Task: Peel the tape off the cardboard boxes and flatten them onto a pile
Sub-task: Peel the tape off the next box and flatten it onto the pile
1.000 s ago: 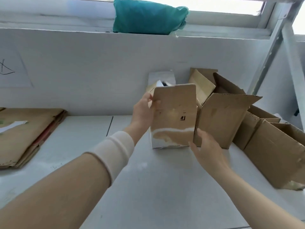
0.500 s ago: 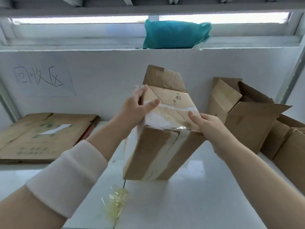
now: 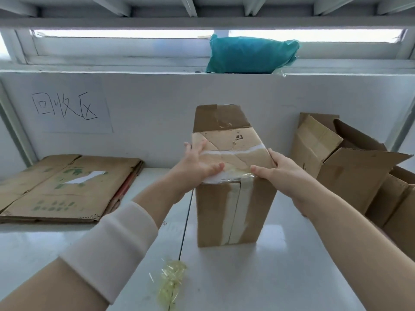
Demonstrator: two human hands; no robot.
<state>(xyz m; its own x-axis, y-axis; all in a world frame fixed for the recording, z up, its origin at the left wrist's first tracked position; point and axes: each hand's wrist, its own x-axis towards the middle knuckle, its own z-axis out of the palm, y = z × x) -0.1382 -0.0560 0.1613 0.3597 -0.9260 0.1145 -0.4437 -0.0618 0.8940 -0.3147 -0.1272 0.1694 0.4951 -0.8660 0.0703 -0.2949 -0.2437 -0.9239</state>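
At nine o'clock in the scene, a pile of flattened brown cardboard sheets (image 3: 67, 189) is lying on the white table (image 3: 280, 277), and a white paper sign with black handwritten characters (image 3: 71, 108) is hanging on the wall above it at about ten o'clock. The left hand (image 3: 197, 167) is reaching in from seven o'clock with its fingers straight and spread, pressing flat on the left part of the top face of the tall brown cardboard box (image 3: 215, 212) and gripping nothing. A crumpled wad of yellowish clear tape (image 3: 171, 281) is lying on the table at six o'clock, in front of the box and apart from it. The box is standing upright at the centre of the table, with one flap rising at its far side. A pale tape strip (image 3: 238, 209) is running down the middle of its near face and over the top edge. At twelve o'clock, a teal plastic bag (image 3: 251, 55) is resting on the ledge under the window. The right hand (image 3: 283, 169) is coming in from four o'clock and gripping the box's top right edge, fingers curled round the side and thumb lying on the glossy tape at the near edge. Several opened brown cardboard boxes (image 3: 350, 176) are crowding the table at three o'clock.
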